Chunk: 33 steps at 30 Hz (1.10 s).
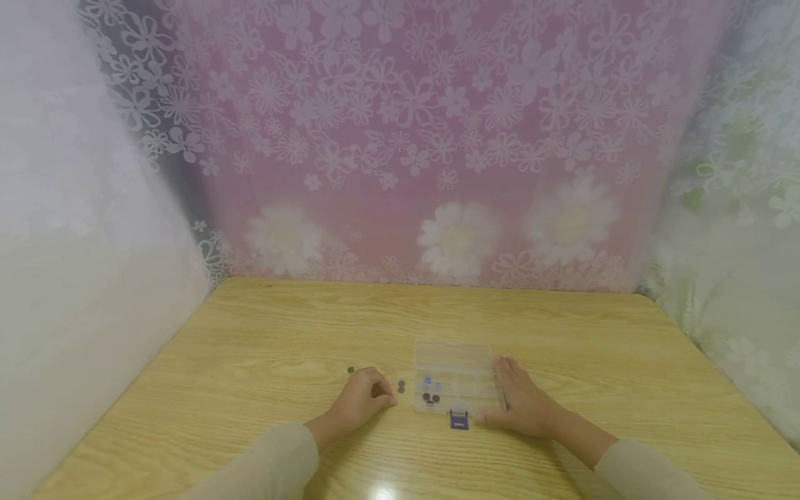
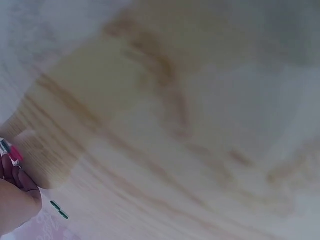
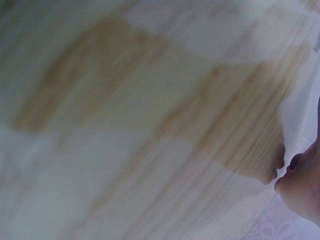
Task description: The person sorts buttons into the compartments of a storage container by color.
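A clear plastic compartment box with a dark blue latch at its front lies on the table. My right hand rests against the box's right side, fingers straight and thumb by the front edge. Several small blue and black round pieces sit in its left part. Left of the box, my left hand is low over the table, fingers bent, thumb and index tips close together; whether they hold a piece is unclear. Two dark discs lie between hand and box. A lone disc lies beyond the hand.
The wood-grain table ends at a pink flowered curtain. Pale curtains hang along both sides. Both wrist views are mostly blurred wood grain; the left wrist view shows small green strips and a pink piece near the fingers.
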Each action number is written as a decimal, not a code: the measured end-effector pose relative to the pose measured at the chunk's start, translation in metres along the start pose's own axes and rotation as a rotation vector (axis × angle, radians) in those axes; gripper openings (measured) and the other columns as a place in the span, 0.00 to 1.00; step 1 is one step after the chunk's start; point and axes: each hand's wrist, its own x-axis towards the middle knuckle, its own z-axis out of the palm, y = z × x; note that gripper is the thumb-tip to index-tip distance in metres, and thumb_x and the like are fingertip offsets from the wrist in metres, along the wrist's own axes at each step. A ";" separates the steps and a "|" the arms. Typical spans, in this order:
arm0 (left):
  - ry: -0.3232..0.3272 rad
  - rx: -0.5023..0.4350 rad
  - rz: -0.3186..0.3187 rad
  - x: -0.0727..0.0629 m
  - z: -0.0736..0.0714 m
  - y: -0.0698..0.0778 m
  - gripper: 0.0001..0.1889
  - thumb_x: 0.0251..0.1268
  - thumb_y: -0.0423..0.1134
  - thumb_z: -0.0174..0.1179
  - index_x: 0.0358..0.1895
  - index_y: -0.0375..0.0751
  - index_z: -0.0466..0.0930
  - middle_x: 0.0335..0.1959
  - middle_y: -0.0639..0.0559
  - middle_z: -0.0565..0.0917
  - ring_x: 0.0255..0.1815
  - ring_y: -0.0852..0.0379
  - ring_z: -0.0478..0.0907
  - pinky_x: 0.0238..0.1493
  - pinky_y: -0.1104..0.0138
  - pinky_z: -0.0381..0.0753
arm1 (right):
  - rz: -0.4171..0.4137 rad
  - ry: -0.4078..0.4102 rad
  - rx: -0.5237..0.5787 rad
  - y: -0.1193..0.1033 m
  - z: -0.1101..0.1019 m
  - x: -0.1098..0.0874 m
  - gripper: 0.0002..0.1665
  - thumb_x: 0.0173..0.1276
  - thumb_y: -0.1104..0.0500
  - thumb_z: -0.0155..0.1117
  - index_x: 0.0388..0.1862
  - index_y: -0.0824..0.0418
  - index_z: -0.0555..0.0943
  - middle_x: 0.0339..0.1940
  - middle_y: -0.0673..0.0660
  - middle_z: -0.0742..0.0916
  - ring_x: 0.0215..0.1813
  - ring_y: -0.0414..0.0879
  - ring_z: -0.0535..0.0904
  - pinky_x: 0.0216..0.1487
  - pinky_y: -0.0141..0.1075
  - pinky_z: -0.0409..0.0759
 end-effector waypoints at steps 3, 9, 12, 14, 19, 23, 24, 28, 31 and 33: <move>0.003 -0.021 -0.026 0.001 0.000 0.000 0.05 0.55 0.34 0.64 0.25 0.38 0.80 0.31 0.51 0.78 0.35 0.60 0.72 0.36 0.72 0.73 | 0.004 -0.007 0.005 -0.001 -0.001 0.000 0.65 0.56 0.32 0.60 0.70 0.77 0.44 0.71 0.77 0.50 0.72 0.72 0.42 0.67 0.64 0.48; 0.014 -0.044 0.031 0.001 -0.003 0.000 0.07 0.61 0.33 0.59 0.28 0.34 0.81 0.30 0.49 0.78 0.32 0.60 0.71 0.34 0.70 0.75 | 0.000 -0.010 -0.002 -0.001 -0.001 0.000 0.65 0.56 0.32 0.60 0.70 0.77 0.44 0.71 0.78 0.50 0.72 0.73 0.42 0.67 0.64 0.48; 0.013 -0.055 0.056 0.001 -0.004 0.001 0.08 0.62 0.33 0.58 0.28 0.33 0.81 0.29 0.48 0.78 0.30 0.60 0.70 0.31 0.71 0.74 | 0.001 -0.013 -0.001 -0.002 -0.002 0.000 0.65 0.56 0.32 0.60 0.70 0.77 0.44 0.71 0.78 0.50 0.72 0.73 0.42 0.67 0.64 0.48; 0.011 -0.054 0.051 0.001 -0.005 0.002 0.07 0.62 0.32 0.57 0.28 0.33 0.81 0.30 0.47 0.78 0.31 0.60 0.71 0.31 0.72 0.73 | 0.003 -0.015 0.003 -0.002 -0.003 0.000 0.66 0.56 0.31 0.60 0.70 0.77 0.43 0.71 0.78 0.50 0.72 0.73 0.42 0.67 0.64 0.47; 0.010 -0.063 0.026 0.002 -0.005 0.004 0.06 0.62 0.32 0.57 0.32 0.31 0.81 0.32 0.45 0.80 0.33 0.58 0.74 0.33 0.72 0.75 | 0.013 -0.019 0.009 -0.002 -0.003 -0.001 0.66 0.55 0.31 0.60 0.70 0.76 0.43 0.71 0.77 0.50 0.72 0.72 0.41 0.67 0.64 0.47; 0.023 -0.067 0.052 0.004 -0.004 0.004 0.06 0.62 0.32 0.57 0.32 0.31 0.80 0.32 0.45 0.81 0.31 0.59 0.76 0.31 0.74 0.77 | 0.020 -0.025 0.006 0.000 -0.003 -0.001 0.66 0.56 0.31 0.59 0.71 0.76 0.43 0.72 0.77 0.49 0.72 0.72 0.40 0.68 0.64 0.46; 0.024 -0.072 0.051 0.005 -0.004 0.004 0.06 0.62 0.32 0.57 0.32 0.31 0.80 0.32 0.45 0.81 0.30 0.60 0.76 0.30 0.74 0.77 | 0.020 -0.026 0.005 0.000 -0.002 -0.001 0.66 0.56 0.31 0.59 0.70 0.76 0.43 0.72 0.77 0.49 0.72 0.72 0.40 0.68 0.64 0.46; 0.030 -0.088 0.039 0.008 -0.003 0.006 0.06 0.62 0.32 0.57 0.32 0.32 0.80 0.32 0.45 0.81 0.30 0.62 0.74 0.27 0.77 0.75 | 0.015 -0.023 0.006 0.001 -0.002 0.000 0.66 0.56 0.31 0.59 0.70 0.76 0.43 0.72 0.77 0.49 0.72 0.72 0.40 0.68 0.64 0.46; 0.028 -0.108 0.032 0.009 -0.003 0.010 0.06 0.62 0.32 0.57 0.32 0.31 0.80 0.32 0.45 0.80 0.25 0.64 0.73 0.22 0.78 0.73 | 0.015 -0.022 0.005 0.001 -0.002 0.000 0.66 0.56 0.31 0.59 0.70 0.76 0.43 0.72 0.77 0.49 0.72 0.72 0.40 0.68 0.64 0.46; 0.023 -0.122 0.030 0.010 -0.003 0.013 0.06 0.62 0.32 0.58 0.32 0.31 0.80 0.32 0.45 0.80 0.24 0.64 0.71 0.22 0.78 0.73 | 0.017 -0.024 0.005 0.001 -0.002 -0.001 0.66 0.56 0.30 0.59 0.71 0.76 0.43 0.72 0.77 0.49 0.72 0.72 0.40 0.68 0.64 0.46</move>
